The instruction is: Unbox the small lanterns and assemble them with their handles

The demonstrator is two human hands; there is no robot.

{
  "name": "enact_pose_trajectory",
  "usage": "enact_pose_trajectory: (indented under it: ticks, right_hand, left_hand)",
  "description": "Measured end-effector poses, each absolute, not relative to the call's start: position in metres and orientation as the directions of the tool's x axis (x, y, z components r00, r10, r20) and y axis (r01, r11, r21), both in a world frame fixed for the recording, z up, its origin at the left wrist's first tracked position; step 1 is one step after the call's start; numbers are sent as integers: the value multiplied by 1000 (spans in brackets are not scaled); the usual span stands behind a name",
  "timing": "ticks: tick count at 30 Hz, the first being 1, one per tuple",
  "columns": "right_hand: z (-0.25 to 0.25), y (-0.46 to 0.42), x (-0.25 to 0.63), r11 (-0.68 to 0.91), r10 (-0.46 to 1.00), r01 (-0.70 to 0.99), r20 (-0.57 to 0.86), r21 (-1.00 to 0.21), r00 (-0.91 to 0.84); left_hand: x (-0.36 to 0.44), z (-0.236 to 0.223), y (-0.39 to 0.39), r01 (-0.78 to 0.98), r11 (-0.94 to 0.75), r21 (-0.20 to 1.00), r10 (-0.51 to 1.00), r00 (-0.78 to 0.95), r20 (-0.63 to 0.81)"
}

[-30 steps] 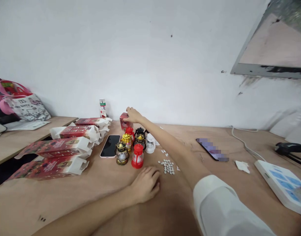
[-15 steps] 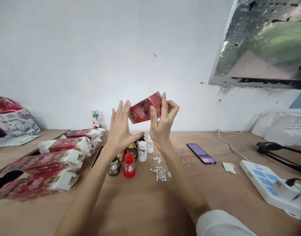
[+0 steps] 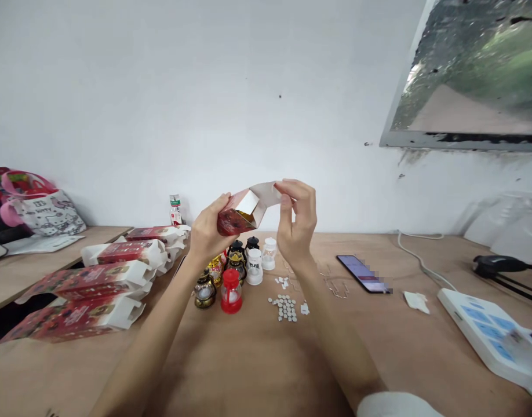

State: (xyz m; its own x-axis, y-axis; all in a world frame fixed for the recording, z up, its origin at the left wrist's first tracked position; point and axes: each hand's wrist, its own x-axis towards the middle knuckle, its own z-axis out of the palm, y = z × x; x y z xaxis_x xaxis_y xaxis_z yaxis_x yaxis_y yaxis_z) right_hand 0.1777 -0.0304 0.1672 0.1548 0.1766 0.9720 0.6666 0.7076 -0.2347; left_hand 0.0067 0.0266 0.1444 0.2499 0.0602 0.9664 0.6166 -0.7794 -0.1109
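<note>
My left hand (image 3: 208, 230) grips the body of a small red printed cardboard box (image 3: 236, 219), raised above the table. One end of the box gapes, showing its white inside and something gold-coloured within. My right hand (image 3: 298, 217) pinches the pale end flap between thumb and fingers. Below the hands stand several mini lanterns: a red lantern (image 3: 232, 292), a white lantern (image 3: 254, 267), and black, bronze and gold ones. Several button cells (image 3: 287, 308) lie to their right, beside small white pieces (image 3: 282, 282).
Several red cartons (image 3: 92, 313) with white flaps lie on the left. A phone (image 3: 362, 273), bent wires (image 3: 335, 286), a tissue (image 3: 416, 301) and a power strip (image 3: 487, 330) are on the right. Behind are a small bottle (image 3: 175, 209) and a bag (image 3: 53, 211).
The box has turned from its flat printed face to its open end. My left hand has closed round its body, and the right hand now pinches the flap.
</note>
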Motion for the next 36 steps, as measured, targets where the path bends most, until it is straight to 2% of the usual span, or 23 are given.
enact_pose_trajectory:
  ticks: [2, 5, 8, 12, 17, 22, 27, 32, 36]
  right_hand:
    - [167, -30, 179, 646, 178, 744, 981, -172, 72]
    - [167, -33, 179, 636, 226, 767, 971, -82, -84]
    - [167, -34, 179, 650, 246, 758, 957, -44, -155]
    - [167, -30, 178, 606, 267, 788, 961, -108, -73]
    - [164, -24, 178, 571, 270, 802, 962, -178, 22]
    - [160, -15, 177, 649, 350, 705, 935, -286, 57]
    - [159, -6, 181, 692, 362, 619, 920, -371, 148]
    - [160, -11, 180, 681, 325, 648, 934, -342, 150]
    - [163, -15, 186, 736, 301, 560, 925, -381, 234]
  left_hand:
    - [6, 142, 30, 620, -782, -66, 102, 233, 967]
    - [5, 141, 32, 623, -782, 13, 158, 177, 972]
    - [2, 143, 32, 624, -781, 11, 159, 182, 970]
    - [1, 144, 35, 638, -765, -88, 127, 284, 951]
    - [3, 142, 37, 656, -752, -62, 123, 233, 965]
    - [5, 145, 34, 688, -707, -165, 51, 282, 958]
    - [9, 145, 29, 706, -670, -232, -9, 304, 953]
    - [11, 147, 25, 709, -673, -210, 36, 315, 948]
    - [2, 154, 25, 702, -693, -164, 106, 324, 940]
